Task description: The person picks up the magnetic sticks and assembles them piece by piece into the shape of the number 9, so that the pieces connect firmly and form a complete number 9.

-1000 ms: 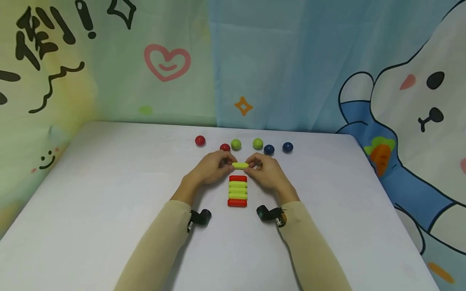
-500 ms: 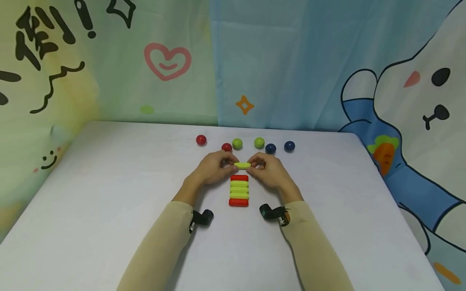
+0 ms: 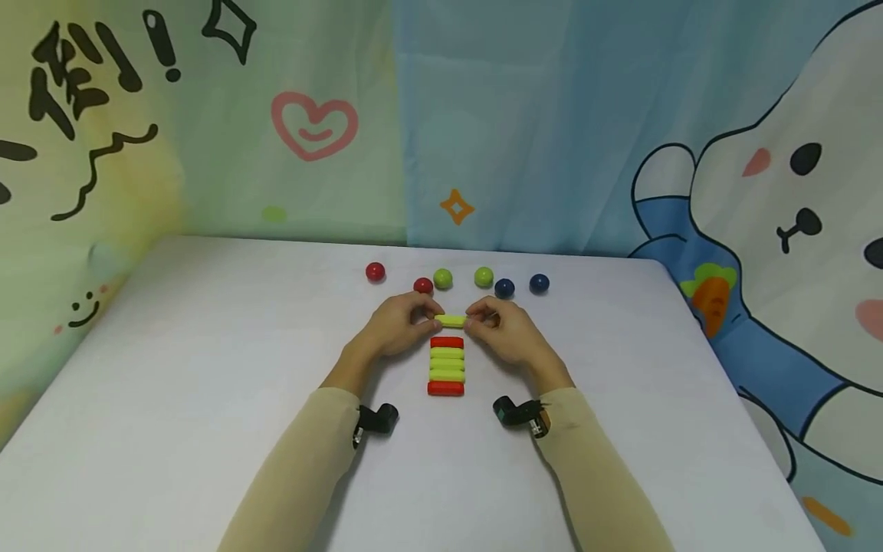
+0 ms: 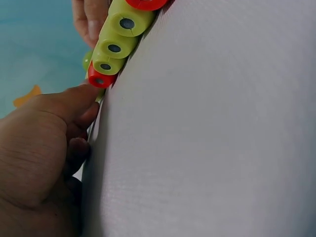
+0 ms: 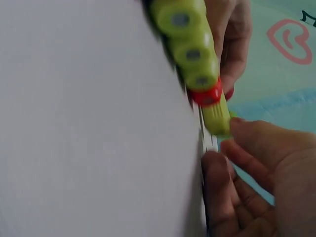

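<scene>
A short yellow-green stick point(image 3: 451, 320) is pinched at its two ends, my left hand point(image 3: 403, 322) on the left end and my right hand point(image 3: 498, 330) on the right end. It lies crosswise just behind a row of sticks point(image 3: 447, 366) on the white table point(image 3: 207, 345): red at the back, yellow-green ones in the middle, red at the front. The left wrist view shows the row's ends point(image 4: 114, 48) beside my left thumb point(image 4: 69, 101). In the right wrist view the held stick point(image 5: 216, 116) sits past the red stick point(image 5: 207, 95), with my right fingers point(image 5: 256, 143) on it.
Several small balls lie in a line behind my hands: red point(image 3: 375, 271), red point(image 3: 423, 285), green point(image 3: 443, 278), green point(image 3: 484, 277), dark blue point(image 3: 504, 288), dark blue point(image 3: 539, 284). A cartoon-printed cloth backdrop point(image 3: 483, 115) rises behind the table.
The held stick and both hands have come slightly nearer to the row; the gap to the back red stick looks smaller. The head view has shifted a little.
</scene>
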